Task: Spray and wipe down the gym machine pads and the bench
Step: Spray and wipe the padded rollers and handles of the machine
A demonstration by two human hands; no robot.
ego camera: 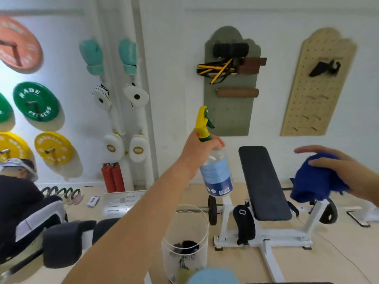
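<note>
My left hand (pixel 200 149) grips the neck of a clear spray bottle (pixel 216 173) with a yellow and green trigger head, held up in the middle of the view. My right hand (pixel 336 168) holds a bunched blue cloth (pixel 315 181) at the right, with the index finger stretched out over it. Between and behind them stands the bench (pixel 264 185), a long black pad on a white frame, running away toward the wall. Black machine pads (pixel 65 240) sit low at the left.
A white mesh bin (pixel 185 242) with dark rags stands on the floor below the bottle. A person in dark clothes (pixel 20 197) sits at the left. Coloured weight plates (pixel 34 102), boxing pads and two pegboards hang on the wall. Red fire extinguishers (pixel 112 177) stand by the wall.
</note>
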